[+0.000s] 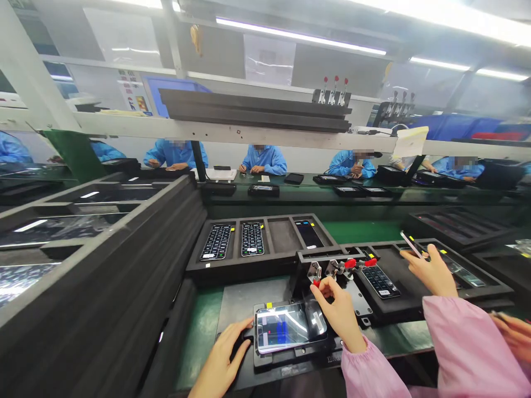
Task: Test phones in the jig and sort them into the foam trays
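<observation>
In front of me a smartphone [282,329] lies screen up in a black fixture [290,362], a yellow tag at its top edge. My left hand [226,356] is at the fixture's left side, index finger and thumb apart, fingertips at its edge. Thumb and fingers of my right hand [342,318] pinch the red tip of a toggle clamp [315,273] at the back of the fixture. More clamps with red handles [350,263] stand to its right. Under my right hand, the phone's right end is partly covered.
Behind the fixture, a foam tray [280,235] holds several phones. A co-worker's hand [433,271] holds a phone over another tray [409,301] at right. Stacked black trays [166,249] rise at left. People in blue [265,159] sit at the far bench.
</observation>
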A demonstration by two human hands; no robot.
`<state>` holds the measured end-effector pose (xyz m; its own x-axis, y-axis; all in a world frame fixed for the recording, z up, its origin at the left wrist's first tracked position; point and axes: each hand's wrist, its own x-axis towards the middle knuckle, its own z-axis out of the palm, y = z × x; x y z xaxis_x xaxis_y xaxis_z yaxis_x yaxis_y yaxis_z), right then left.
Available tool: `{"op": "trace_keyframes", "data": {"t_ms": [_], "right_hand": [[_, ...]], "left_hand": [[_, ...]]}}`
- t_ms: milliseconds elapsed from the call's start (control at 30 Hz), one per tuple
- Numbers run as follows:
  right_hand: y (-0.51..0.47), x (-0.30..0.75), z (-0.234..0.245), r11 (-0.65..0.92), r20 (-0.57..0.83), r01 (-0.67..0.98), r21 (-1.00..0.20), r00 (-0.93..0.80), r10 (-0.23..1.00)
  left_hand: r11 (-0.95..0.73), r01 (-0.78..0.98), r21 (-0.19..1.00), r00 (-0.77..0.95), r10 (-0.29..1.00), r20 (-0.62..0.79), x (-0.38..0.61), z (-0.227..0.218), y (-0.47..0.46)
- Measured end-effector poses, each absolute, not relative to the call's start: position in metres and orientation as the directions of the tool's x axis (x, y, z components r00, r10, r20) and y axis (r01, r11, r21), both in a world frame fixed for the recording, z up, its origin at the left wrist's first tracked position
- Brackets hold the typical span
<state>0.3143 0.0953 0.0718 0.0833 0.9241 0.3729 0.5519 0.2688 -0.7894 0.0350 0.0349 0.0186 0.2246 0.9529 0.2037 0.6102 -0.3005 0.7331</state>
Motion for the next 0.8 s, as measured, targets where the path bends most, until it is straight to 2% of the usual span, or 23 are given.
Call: {"op": "trace_keyframes", "data": {"t_ms": [367, 567, 633, 733, 800], "right_hand": [[0.099, 0.319, 0.07, 0.253, 0.33, 0.497, -0.83, 0.072, 0.941], [0.088, 0.314, 0.075, 0.266, 0.358, 0.422, -0.866, 0.155, 0.921], [0.082, 0.316, 0.082, 0.33, 0.449, 0.42, -0.846, 0.225, 0.865], [0.08, 0.324, 0.098, 0.467, 0.655, 0.477, -0.745, 0.385, 0.65], [0.086, 0.331, 0.112, 0.497, 0.731, 0.545, -0.675, 0.408, 0.547]], "left_hand": [[-0.3, 0.591, 0.748, 0.216, 0.953, 0.212, 0.032, 0.016, 0.039], [-0.302, 0.586, 0.752, 0.22, 0.952, 0.211, 0.034, 0.018, 0.045], [-0.306, 0.581, 0.754, 0.229, 0.951, 0.21, 0.034, 0.018, 0.046], [-0.325, 0.579, 0.748, 0.24, 0.945, 0.224, 0.035, 0.016, 0.049], [-0.331, 0.577, 0.747, 0.243, 0.942, 0.23, 0.038, 0.016, 0.051]]}}
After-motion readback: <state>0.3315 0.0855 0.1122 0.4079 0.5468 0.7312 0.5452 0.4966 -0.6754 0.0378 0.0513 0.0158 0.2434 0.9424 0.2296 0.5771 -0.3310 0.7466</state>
